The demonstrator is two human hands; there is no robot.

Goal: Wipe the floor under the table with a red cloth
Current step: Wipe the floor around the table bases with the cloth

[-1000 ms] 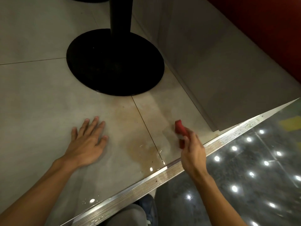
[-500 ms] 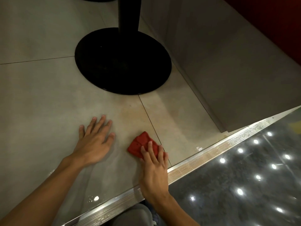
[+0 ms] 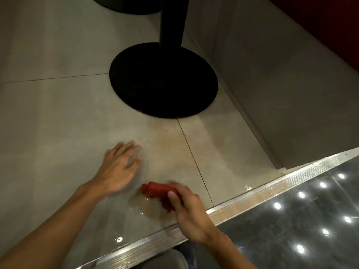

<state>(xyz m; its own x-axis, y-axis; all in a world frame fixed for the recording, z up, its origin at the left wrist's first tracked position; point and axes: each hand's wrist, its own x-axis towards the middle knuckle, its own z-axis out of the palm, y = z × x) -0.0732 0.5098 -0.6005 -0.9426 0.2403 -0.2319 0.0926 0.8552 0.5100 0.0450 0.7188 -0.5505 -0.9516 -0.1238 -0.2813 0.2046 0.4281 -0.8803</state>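
Observation:
My right hand (image 3: 186, 208) grips a bunched red cloth (image 3: 155, 190) and presses it on the grey tiled floor (image 3: 58, 123), near the metal step edge. A wet, brownish patch (image 3: 149, 207) lies just below the cloth. My left hand (image 3: 118, 164) rests flat on the tile to the left, fingers spread, holding nothing. The black round table base (image 3: 163, 82) with its column (image 3: 172, 22) stands beyond both hands.
A ribbed metal strip (image 3: 252, 197) runs diagonally along the tile edge, with a dark glossy floor (image 3: 301, 220) below it reflecting lights. A grey panel wall (image 3: 281, 84) rises on the right. A second black base (image 3: 126, 6) shows at the top.
My right hand has swept the cloth from the right side leftward and then back toward the step edge, bunching it up. The left hand stayed planted on the tile.

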